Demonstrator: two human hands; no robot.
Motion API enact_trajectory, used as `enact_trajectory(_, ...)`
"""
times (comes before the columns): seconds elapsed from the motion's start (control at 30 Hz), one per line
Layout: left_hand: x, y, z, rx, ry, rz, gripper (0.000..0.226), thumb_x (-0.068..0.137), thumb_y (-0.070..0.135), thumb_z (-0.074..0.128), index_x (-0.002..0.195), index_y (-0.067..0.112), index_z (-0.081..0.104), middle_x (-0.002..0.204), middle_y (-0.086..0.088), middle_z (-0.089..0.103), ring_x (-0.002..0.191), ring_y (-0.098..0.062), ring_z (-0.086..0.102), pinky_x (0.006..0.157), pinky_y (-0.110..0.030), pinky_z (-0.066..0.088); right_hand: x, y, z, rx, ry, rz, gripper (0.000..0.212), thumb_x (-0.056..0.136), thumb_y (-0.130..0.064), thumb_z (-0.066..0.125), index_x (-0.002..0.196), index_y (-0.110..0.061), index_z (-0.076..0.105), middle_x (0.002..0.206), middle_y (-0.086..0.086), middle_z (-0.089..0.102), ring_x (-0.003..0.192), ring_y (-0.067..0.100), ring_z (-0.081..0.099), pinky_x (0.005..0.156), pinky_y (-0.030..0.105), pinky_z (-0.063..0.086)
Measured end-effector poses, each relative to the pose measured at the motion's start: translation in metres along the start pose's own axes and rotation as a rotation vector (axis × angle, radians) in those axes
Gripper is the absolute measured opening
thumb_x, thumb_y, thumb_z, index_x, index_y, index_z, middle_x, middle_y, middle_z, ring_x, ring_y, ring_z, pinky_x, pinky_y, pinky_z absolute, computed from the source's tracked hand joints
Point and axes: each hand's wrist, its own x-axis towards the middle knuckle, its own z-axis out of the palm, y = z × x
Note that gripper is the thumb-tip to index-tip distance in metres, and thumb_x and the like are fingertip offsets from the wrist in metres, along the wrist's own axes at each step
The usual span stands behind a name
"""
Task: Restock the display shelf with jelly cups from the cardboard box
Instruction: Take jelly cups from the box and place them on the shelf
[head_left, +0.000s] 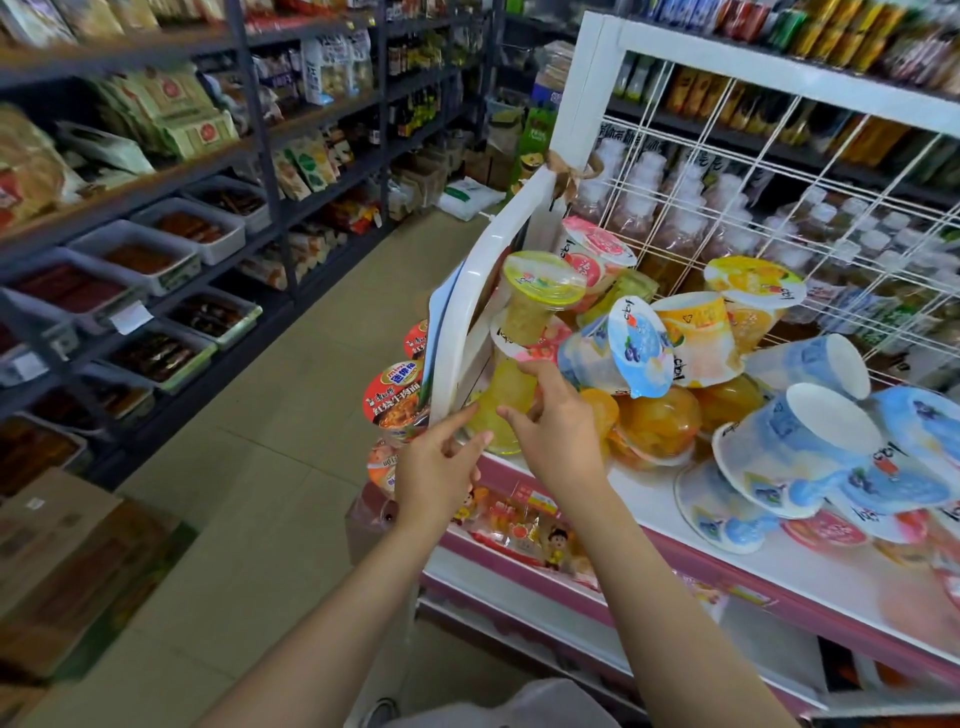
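Observation:
The display shelf (810, 564) is white with a pink front edge and carries a loose heap of jelly cups. At its left end a yellow jelly cup (501, 400) stands upside down against the white side frame (467, 312). My right hand (558, 431) grips this cup with thumb and fingers. My left hand (439, 467) touches its lower rim with index finger and thumb outstretched. A second yellow-lidded cup (540, 296) sits stacked on top. Blue cups (795, 447), orange cups (657, 423) and pink-lidded cups (597, 249) lie tilted to the right. Flattened-looking cardboard boxes (62, 551) lie on the floor at lower left.
A white wire grid (779, 208) backs the shelf. Instant noodle bowls (397, 392) hang just left of the side frame. Dark store shelving with snack trays (171, 260) lines the left of the tiled aisle (270, 457). Packaged sweets (519, 519) fill the tier below.

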Motion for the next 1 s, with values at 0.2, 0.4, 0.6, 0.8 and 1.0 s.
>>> enact_trajectory(0.2,-0.002,0.001,-0.001,0.052,0.0,-0.014,0.041,0.088,0.033,0.074,0.128,0.038,0.064,0.053,-0.005,0.062,0.046,-0.011,0.052,0.062,-0.048,0.059,-0.003,0.006,0.006,-0.009,0.015,-0.002,0.048,0.088,-0.019,0.073,0.132,-0.013,0.053,0.107,0.008,0.064,0.058,-0.002,0.045,0.061,0.015,0.032)
enact_trajectory(0.4,-0.009,0.016,-0.014,0.065,-0.101,0.045,0.043,0.092,0.039,0.067,0.134,0.032,0.06,0.061,-0.001,0.066,0.056,-0.017,0.063,0.067,-0.052,0.058,-0.01,0.001,-0.001,0.075,0.019,0.004,0.057,0.088,-0.025,0.074,0.141,-0.023,0.052,0.11,-0.001,0.06,0.066,0.003,0.058,0.068,0.018,0.052)
enact_trajectory(0.6,-0.03,0.051,-0.018,0.147,-0.164,0.405,0.034,0.094,0.043,0.05,0.115,0.024,0.07,0.079,0.012,0.068,0.07,-0.007,0.064,0.064,-0.026,0.054,-0.062,0.0,-0.052,0.095,0.294,-0.101,0.028,0.094,-0.02,0.064,0.121,-0.014,0.065,0.109,-0.003,0.065,0.08,0.009,0.063,0.069,0.022,0.055)
enact_trajectory(0.8,-0.067,0.042,0.073,0.284,-0.562,0.831,0.03,0.097,0.033,0.051,0.112,0.015,0.07,0.09,0.006,0.067,0.073,-0.01,0.063,0.062,-0.024,0.048,-0.178,0.083,-0.088,-0.339,0.281,0.375,0.03,0.094,-0.036,0.055,0.114,-0.016,0.066,0.11,-0.002,0.065,0.087,0.018,0.066,0.069,0.035,0.055)
enact_trajectory(1.0,-0.176,-0.003,0.206,0.609,-1.143,0.832,0.059,0.088,0.056,0.036,0.127,0.02,0.063,0.126,0.002,0.063,0.118,-0.019,0.06,0.094,-0.037,0.051,-0.35,0.172,-0.14,-0.478,0.077,1.05,0.048,0.093,-0.056,0.043,0.132,-0.03,0.053,0.129,-0.006,0.053,0.121,0.021,0.053,0.098,0.036,0.044)
